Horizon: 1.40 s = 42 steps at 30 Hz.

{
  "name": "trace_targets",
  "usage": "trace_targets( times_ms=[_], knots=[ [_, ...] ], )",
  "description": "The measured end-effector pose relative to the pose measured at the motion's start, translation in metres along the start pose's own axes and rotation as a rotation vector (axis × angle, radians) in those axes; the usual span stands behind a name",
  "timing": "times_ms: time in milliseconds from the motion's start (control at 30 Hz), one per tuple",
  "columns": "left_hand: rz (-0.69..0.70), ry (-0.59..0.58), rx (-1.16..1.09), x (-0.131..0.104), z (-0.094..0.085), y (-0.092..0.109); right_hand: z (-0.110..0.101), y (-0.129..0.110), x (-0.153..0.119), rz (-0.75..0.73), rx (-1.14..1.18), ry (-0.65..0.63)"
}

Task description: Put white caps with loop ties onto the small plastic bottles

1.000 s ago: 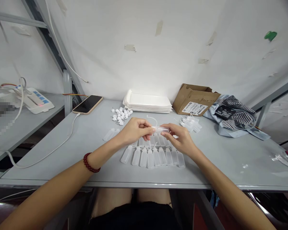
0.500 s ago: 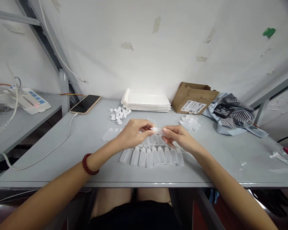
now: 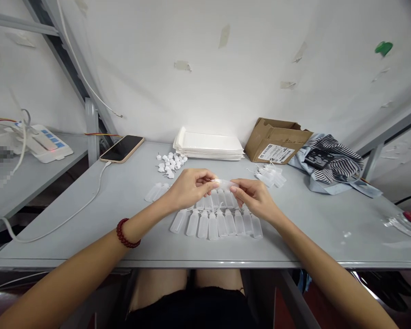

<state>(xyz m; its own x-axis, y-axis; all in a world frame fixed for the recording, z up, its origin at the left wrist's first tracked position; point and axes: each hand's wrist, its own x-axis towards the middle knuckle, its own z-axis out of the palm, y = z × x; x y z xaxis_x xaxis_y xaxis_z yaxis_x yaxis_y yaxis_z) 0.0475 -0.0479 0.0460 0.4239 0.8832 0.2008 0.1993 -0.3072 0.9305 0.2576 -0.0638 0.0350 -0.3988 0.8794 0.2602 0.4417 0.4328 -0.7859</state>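
Note:
A small translucent squeeze bottle [image 3: 225, 184] lies sideways in the air between my two hands. My left hand [image 3: 197, 186] pinches its neck end with thumb and fingers; whether a cap is under the fingertips is hidden. Closed on the body from the other side is my right hand [image 3: 254, 197]. Below them, a front row of similar bottles [image 3: 213, 226] lies on the table, thin tips pointing away from me. A second row [image 3: 221, 199] behind it is partly covered by my hands. Several more bottles [image 3: 155, 192] lie left of my left hand.
White caps [image 3: 171, 163] with thin tips are heaped behind my left hand. Further back stand a stack of white envelopes [image 3: 210, 146] and a cardboard box [image 3: 277, 141]. Finished-looking bottles [image 3: 270, 175] lie before the box. A phone [image 3: 123, 149] with cable sits left, striped cloth [image 3: 339, 160] right.
The held bottle has turned more level, and more of its body shows. My right hand has shifted slightly, its fingers drawn in closer around the bottle. My left hand has barely moved.

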Motion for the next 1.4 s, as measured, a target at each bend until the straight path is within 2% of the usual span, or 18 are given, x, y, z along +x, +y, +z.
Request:
trace_targets(
  times_ms=[167,333,467,600,700,767,833,900,967,1033,1133,1200,1267,1400],
  knots=[
    [0.273,0.01,0.191,-0.002,-0.001,0.0,-0.004,0.004,0.002,0.175,0.447,-0.148],
    [0.523,0.04,0.406,-0.004,0.0,-0.001,-0.007,0.01,0.006,0.32,0.724,-0.264],
    [0.652,0.054,0.494,-0.005,-0.001,-0.001,-0.006,0.011,0.007,0.402,0.849,-0.384],
    [0.689,0.037,0.455,-0.003,-0.004,0.0,-0.005,0.009,0.006,0.416,0.837,-0.457],
    [0.61,0.176,0.419,0.0,-0.009,-0.001,-0.008,0.006,0.005,0.351,0.743,-0.374],
    [0.484,0.322,0.39,0.002,-0.016,-0.003,-0.015,0.006,0.006,0.275,0.573,-0.216],
    [0.323,0.433,0.37,0.005,-0.024,-0.005,-0.025,0.009,0.008,0.21,0.255,0.017],
    [0.196,0.492,0.384,0.008,-0.031,-0.006,-0.038,0.016,0.011,0.184,-0.163,0.256],
    [0.126,0.514,0.435,0.01,-0.036,-0.007,-0.052,0.026,0.014,0.191,-0.518,0.398],
    [0.1,0.516,0.499,0.011,-0.039,-0.009,-0.063,0.037,0.017,0.277,-0.757,0.415],
    [0.068,0.497,0.629,0.012,-0.045,-0.011,-0.074,0.051,0.017,0.502,-0.978,0.33],
    [0.019,0.447,0.747,0.012,-0.051,-0.014,-0.077,0.055,0.016,0.604,-1.018,0.28],
    [-0.055,0.355,0.862,0.012,-0.058,-0.017,-0.079,0.055,0.015,0.64,-1.015,0.261],
    [-0.163,0.154,0.964,0.01,-0.067,-0.025,-0.078,0.046,0.013,0.661,-0.977,0.319]
  ],
)
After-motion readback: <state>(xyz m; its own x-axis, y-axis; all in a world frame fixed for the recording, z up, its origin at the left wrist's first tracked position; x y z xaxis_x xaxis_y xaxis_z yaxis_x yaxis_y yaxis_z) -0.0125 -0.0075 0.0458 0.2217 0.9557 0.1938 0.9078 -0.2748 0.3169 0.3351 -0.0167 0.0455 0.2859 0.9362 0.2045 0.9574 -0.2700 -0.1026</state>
